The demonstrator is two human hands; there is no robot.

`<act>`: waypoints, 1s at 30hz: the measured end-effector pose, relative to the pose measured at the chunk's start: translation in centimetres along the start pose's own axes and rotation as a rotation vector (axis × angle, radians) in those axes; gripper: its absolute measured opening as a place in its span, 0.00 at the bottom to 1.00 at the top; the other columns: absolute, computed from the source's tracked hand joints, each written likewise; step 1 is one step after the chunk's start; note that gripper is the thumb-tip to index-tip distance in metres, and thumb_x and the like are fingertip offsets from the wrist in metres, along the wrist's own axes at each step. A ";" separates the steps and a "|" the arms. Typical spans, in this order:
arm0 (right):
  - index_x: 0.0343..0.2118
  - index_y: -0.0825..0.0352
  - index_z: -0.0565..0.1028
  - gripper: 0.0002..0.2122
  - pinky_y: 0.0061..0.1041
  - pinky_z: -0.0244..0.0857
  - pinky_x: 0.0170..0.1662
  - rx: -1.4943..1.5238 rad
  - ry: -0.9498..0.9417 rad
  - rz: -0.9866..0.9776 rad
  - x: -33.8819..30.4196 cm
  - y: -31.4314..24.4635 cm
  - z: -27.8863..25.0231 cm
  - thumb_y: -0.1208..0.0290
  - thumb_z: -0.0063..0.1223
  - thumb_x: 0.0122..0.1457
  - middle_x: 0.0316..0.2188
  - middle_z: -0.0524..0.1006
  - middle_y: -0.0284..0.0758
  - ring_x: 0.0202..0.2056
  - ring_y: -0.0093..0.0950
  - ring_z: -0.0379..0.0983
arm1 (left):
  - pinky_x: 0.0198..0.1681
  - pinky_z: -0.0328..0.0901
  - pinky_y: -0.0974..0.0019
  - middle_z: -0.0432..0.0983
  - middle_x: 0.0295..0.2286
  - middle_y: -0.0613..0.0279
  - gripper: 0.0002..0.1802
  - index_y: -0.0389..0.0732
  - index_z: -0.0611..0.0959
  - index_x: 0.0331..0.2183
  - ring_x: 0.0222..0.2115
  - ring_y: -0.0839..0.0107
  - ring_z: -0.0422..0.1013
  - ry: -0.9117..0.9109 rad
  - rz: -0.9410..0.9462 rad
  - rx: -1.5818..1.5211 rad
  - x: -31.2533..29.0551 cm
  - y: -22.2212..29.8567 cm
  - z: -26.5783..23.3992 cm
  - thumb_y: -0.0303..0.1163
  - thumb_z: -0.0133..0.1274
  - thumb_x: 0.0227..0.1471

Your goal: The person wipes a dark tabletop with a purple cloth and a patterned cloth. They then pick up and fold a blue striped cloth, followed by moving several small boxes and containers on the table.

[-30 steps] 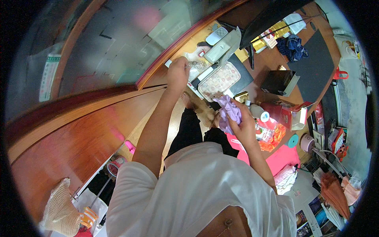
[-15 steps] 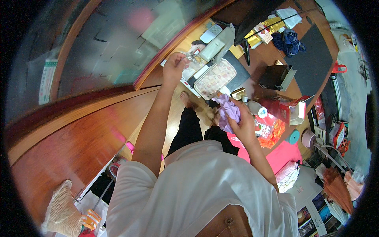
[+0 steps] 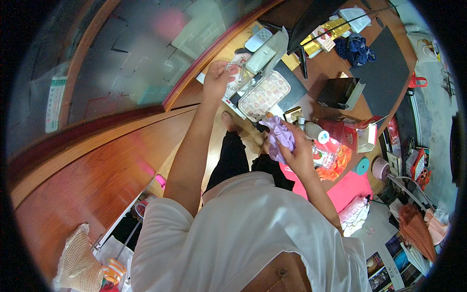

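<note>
Head view: I have the left hand (image 3: 216, 82) at the desk's (image 3: 322, 79) left corner, fingertips narrowed on a clear, glinting item (image 3: 237, 67); from here I can't make out what it is. The right hand (image 3: 300, 152) has its fingers curled round a bunched purple cloth (image 3: 280, 138) by the near edge, just beside a pale bottle (image 3: 313, 130). A patterned case (image 3: 265, 96) lies along that edge, between my two hands. As I judge progress, both things are in hand, neither is set down, and the cloth is crumpled, not smoothed out: roughly midway.
</note>
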State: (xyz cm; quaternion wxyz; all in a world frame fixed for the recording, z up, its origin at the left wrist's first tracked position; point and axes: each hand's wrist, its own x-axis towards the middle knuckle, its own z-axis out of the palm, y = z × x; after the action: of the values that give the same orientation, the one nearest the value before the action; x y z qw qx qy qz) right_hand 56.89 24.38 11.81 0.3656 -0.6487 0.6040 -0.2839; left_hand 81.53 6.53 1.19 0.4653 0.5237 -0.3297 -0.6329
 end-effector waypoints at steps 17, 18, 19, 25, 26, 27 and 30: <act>0.58 0.64 0.70 0.27 0.36 0.70 0.50 0.024 -0.009 0.024 0.2 0.3 0.4 0.75 0.61 0.53 0.46 0.77 0.46 0.47 0.46 0.75 | 0.34 0.69 0.69 0.82 0.32 0.57 0.11 0.37 0.85 0.37 0.28 0.71 0.75 0.116 0.119 0.617 1.4 -1.3 0.8 0.27 0.61 0.48; 0.58 0.64 0.70 0.26 0.36 0.70 0.49 0.023 -0.008 0.032 0.1 0.3 0.4 0.75 0.61 0.53 0.46 0.77 0.45 0.47 0.46 0.75 | 0.35 0.69 0.70 0.82 0.33 0.59 0.11 0.37 0.85 0.38 0.29 0.72 0.75 0.104 0.067 0.474 1.5 -1.6 0.0 0.26 0.60 0.50; 0.58 0.64 0.71 0.26 0.35 0.70 0.49 0.023 -0.008 0.040 0.1 0.3 0.4 0.75 0.61 0.53 0.46 0.77 0.45 0.47 0.45 0.75 | 0.33 0.66 0.71 0.81 0.29 0.65 0.11 0.39 0.86 0.39 0.28 0.80 0.72 0.060 0.039 0.258 1.6 -2.3 -0.8 0.27 0.58 0.52; 0.58 0.64 0.71 0.25 0.35 0.70 0.49 0.030 0.002 0.040 0.0 0.6 0.3 0.74 0.60 0.54 0.46 0.77 0.45 0.46 0.45 0.76 | 0.45 0.66 0.69 0.79 0.41 0.65 0.10 0.41 0.85 0.40 0.39 0.73 0.73 -0.066 0.072 0.352 -0.3 -0.3 -1.3 0.28 0.54 0.57; 0.58 0.64 0.71 0.25 0.35 0.70 0.49 0.032 -0.002 0.039 0.0 0.6 0.3 0.74 0.60 0.55 0.46 0.77 0.45 0.46 0.45 0.76 | 0.47 0.65 0.69 0.79 0.42 0.64 0.10 0.41 0.85 0.41 0.40 0.72 0.73 -0.064 0.183 0.414 -0.3 -0.7 -1.3 0.28 0.53 0.58; 0.57 0.64 0.71 0.25 0.35 0.70 0.49 0.026 -0.003 0.037 0.1 0.6 0.3 0.74 0.60 0.55 0.46 0.77 0.45 0.46 0.45 0.76 | 0.48 0.65 0.68 0.78 0.44 0.64 0.10 0.41 0.85 0.41 0.41 0.70 0.74 -0.060 0.293 0.476 -0.2 -1.0 -1.2 0.28 0.52 0.58; 0.57 0.65 0.71 0.24 0.35 0.70 0.48 0.015 0.001 0.034 0.3 0.4 0.1 0.74 0.60 0.55 0.46 0.77 0.44 0.46 0.45 0.76 | 0.49 0.68 0.67 0.77 0.44 0.61 0.10 0.40 0.84 0.41 0.43 0.70 0.74 -0.059 0.152 0.298 -0.7 -0.1 -0.4 0.31 0.51 0.60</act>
State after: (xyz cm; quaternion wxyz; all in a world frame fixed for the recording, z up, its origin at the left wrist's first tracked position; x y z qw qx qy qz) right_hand 56.77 24.09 11.35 0.3752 -0.6355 0.6129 -0.2824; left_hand 81.94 7.30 1.22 0.4193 0.5413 -0.4722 -0.5551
